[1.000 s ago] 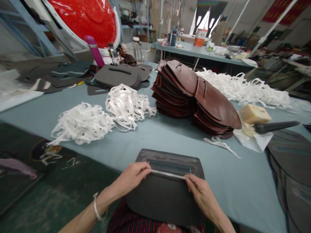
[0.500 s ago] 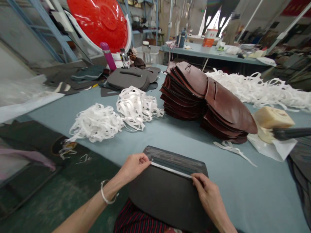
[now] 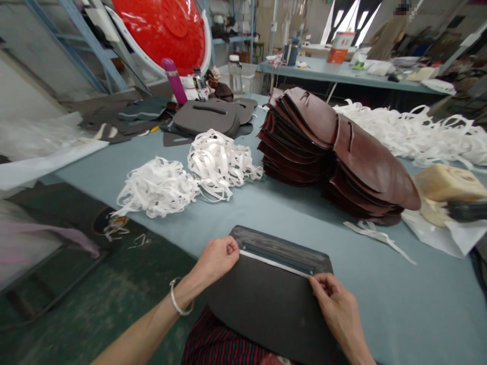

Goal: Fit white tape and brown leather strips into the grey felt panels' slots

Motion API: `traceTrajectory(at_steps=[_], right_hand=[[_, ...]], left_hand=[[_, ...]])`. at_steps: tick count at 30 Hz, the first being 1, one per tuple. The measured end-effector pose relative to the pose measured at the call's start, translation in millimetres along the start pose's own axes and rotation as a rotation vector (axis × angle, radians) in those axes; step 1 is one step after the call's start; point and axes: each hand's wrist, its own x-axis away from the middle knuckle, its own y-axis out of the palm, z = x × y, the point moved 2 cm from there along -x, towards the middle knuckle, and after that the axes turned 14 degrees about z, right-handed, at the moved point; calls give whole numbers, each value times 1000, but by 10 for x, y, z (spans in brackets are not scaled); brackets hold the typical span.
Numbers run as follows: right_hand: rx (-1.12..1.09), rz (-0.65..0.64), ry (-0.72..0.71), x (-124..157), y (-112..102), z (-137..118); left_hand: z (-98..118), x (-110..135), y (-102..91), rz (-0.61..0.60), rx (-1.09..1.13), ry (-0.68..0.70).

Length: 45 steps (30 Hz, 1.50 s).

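L hand clenched on end of white strip, R hand pinching other end; strip laid taut along slot of dark foam panel, my grip holding it there.

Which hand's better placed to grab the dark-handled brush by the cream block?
Right, probably: the right hand is nearer the dark-handled brush than the left hand, which is across the dark grey foam panel. Both pinch the flat white strip.

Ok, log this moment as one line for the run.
Left hand: holds white strap end at edge of dark panel | right hand: holds its other end | beside: stacked brown leather pieces
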Motion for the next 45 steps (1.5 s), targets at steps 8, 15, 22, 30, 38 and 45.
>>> traceTrajectory(at_steps=[8,15,22,30,38,45], right_hand=[[-44,9,79,-14,49,83],[-22,3,71,-13,46,85],[-4,10,27,-28,24,72],[-88,89,101,22,54,-31],[78,171,99,31,54,-89],[206,166,100,9,63,-158]], left_hand=[[4,-11,19,-19,-64,-18],[43,36,63,69,-159,31],[15,420,187,292,-208,565],[-145,519,125,164,-473,809],[83,632,230,181,-629,673],[109,671,282,209,-617,667]])
